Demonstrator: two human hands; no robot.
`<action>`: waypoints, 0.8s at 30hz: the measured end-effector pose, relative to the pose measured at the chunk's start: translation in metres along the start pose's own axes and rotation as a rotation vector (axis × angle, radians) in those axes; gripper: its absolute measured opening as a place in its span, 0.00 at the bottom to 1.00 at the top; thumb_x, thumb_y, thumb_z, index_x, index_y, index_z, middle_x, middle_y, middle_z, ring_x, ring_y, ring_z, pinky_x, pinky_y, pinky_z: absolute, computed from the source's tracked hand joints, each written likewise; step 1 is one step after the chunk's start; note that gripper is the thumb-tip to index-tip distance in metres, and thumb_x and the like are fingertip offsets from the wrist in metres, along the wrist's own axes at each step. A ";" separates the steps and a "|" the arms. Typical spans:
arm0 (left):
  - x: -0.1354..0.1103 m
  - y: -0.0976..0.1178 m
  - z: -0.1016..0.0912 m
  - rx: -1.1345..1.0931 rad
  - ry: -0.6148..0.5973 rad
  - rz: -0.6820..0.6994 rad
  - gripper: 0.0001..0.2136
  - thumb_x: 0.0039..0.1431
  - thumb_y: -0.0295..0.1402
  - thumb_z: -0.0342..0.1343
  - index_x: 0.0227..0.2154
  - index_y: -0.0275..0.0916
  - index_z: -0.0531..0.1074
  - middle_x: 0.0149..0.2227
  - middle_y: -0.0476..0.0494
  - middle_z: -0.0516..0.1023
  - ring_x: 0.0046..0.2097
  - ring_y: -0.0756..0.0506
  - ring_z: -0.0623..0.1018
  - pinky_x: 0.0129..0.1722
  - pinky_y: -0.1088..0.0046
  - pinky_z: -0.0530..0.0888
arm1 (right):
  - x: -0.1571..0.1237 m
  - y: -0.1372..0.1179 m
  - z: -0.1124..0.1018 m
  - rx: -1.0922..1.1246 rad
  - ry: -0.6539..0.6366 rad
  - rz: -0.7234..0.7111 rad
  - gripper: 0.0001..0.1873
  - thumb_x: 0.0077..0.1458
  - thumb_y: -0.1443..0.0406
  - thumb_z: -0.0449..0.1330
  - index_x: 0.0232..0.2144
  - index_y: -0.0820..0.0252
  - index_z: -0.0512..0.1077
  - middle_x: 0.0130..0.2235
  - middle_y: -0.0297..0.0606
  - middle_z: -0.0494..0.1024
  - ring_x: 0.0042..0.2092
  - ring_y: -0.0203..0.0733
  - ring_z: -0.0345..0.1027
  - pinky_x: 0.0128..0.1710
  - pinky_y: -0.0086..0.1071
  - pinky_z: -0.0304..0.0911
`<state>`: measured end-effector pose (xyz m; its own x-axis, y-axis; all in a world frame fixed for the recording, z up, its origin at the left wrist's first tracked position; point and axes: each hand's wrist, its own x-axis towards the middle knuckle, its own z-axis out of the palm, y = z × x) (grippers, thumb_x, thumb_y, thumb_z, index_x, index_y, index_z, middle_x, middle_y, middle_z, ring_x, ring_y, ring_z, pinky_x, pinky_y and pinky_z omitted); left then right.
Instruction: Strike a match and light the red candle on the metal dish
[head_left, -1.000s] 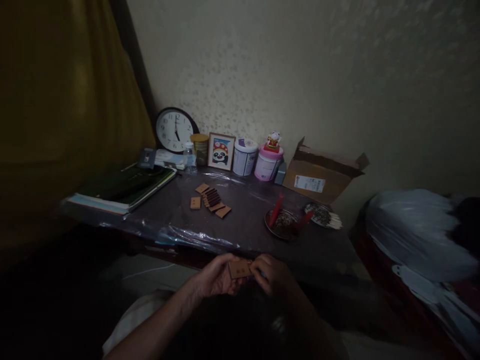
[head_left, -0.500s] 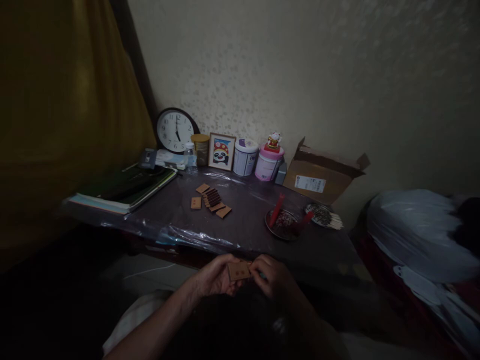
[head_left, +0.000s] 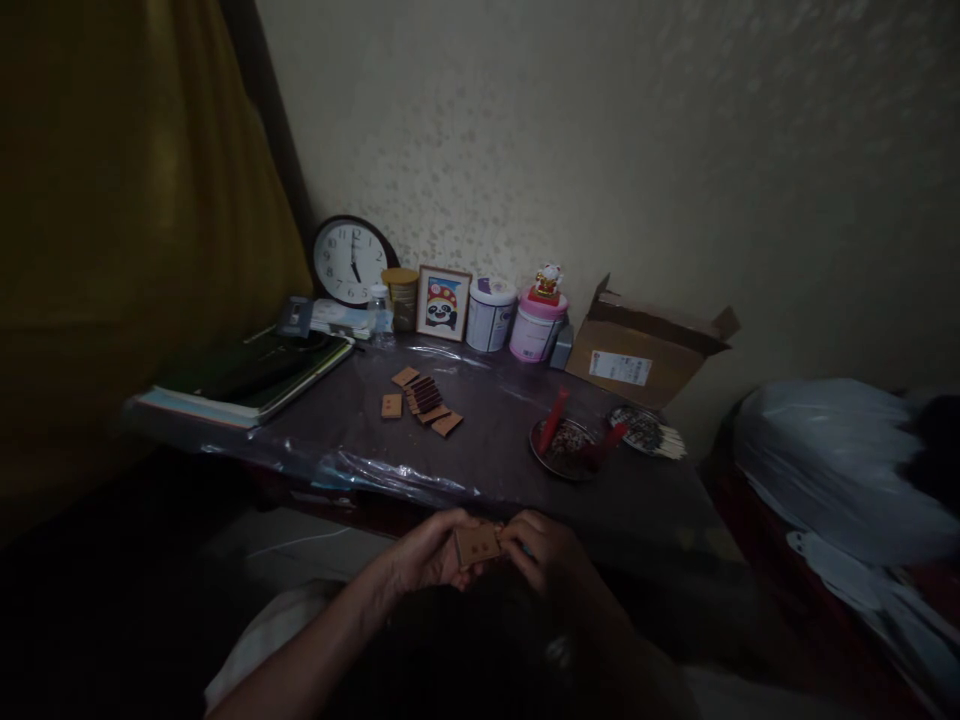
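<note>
My left hand (head_left: 435, 552) is closed around a small flat brown matchbox (head_left: 477, 545) with two reddish marks on its face, held over my lap in front of the table edge. The fingers of my right hand (head_left: 541, 548) pinch at the box's right end; what lies between the fingertips is partly hidden. On the table ahead lies a loose pile of similar matchboxes (head_left: 426, 396), several standing on edge with dark sides showing. One single matchbox (head_left: 391, 406) rests flat to the left of that pile.
Red candles (head_left: 553, 424) stand on a metal plate (head_left: 568, 472) at the right, near a second plate (head_left: 636, 428) with cotton swabs (head_left: 672, 442). Behind are a clock (head_left: 352, 260), a panda picture frame (head_left: 442, 303), two canisters (head_left: 491, 315) and an open cardboard box (head_left: 645, 345). Books (head_left: 259, 385) lie left.
The matchbox in my left hand has tilted very slightly. Otherwise both hands stay in the same place, and nothing on the table has moved.
</note>
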<state>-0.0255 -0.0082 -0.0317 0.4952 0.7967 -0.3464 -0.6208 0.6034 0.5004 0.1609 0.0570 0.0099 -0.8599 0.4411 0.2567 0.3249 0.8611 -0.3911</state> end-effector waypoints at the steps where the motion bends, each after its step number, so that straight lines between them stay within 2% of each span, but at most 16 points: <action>1: 0.000 0.000 0.000 0.005 0.000 -0.001 0.18 0.52 0.36 0.49 0.40 0.28 0.71 0.24 0.41 0.77 0.22 0.49 0.73 0.19 0.77 0.66 | -0.001 0.000 0.001 0.009 0.009 0.006 0.07 0.57 0.71 0.51 0.30 0.60 0.69 0.32 0.38 0.73 0.34 0.37 0.67 0.34 0.28 0.60; 7: 0.000 0.000 0.000 0.050 0.017 0.027 0.18 0.52 0.36 0.48 0.41 0.30 0.71 0.23 0.41 0.76 0.21 0.49 0.73 0.21 0.76 0.67 | -0.004 0.002 0.002 0.140 0.102 0.108 0.06 0.57 0.70 0.52 0.33 0.59 0.69 0.33 0.37 0.74 0.35 0.37 0.68 0.35 0.28 0.61; 11: -0.001 0.000 0.003 0.091 0.029 0.064 0.17 0.52 0.35 0.47 0.42 0.33 0.70 0.23 0.42 0.76 0.20 0.49 0.72 0.20 0.76 0.67 | -0.004 0.004 0.003 0.193 0.140 0.109 0.06 0.58 0.70 0.52 0.33 0.59 0.69 0.33 0.36 0.74 0.35 0.37 0.68 0.36 0.29 0.61; 19: 0.000 -0.002 0.013 0.217 0.090 0.173 0.15 0.54 0.34 0.46 0.42 0.35 0.68 0.21 0.45 0.74 0.16 0.53 0.67 0.16 0.80 0.59 | -0.006 0.011 0.011 0.221 0.181 0.109 0.06 0.56 0.71 0.53 0.33 0.58 0.69 0.32 0.35 0.73 0.34 0.36 0.68 0.36 0.28 0.61; 24: 0.003 -0.005 0.011 0.313 0.106 0.230 0.16 0.54 0.33 0.47 0.45 0.33 0.67 0.24 0.42 0.77 0.16 0.53 0.67 0.15 0.80 0.58 | -0.004 0.010 0.011 0.231 0.169 0.107 0.08 0.57 0.71 0.52 0.37 0.58 0.69 0.35 0.36 0.74 0.37 0.37 0.68 0.38 0.29 0.61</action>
<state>-0.0136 -0.0090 -0.0264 0.2895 0.9185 -0.2693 -0.4848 0.3833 0.7862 0.1636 0.0610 -0.0048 -0.7419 0.5787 0.3388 0.2955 0.7357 -0.6095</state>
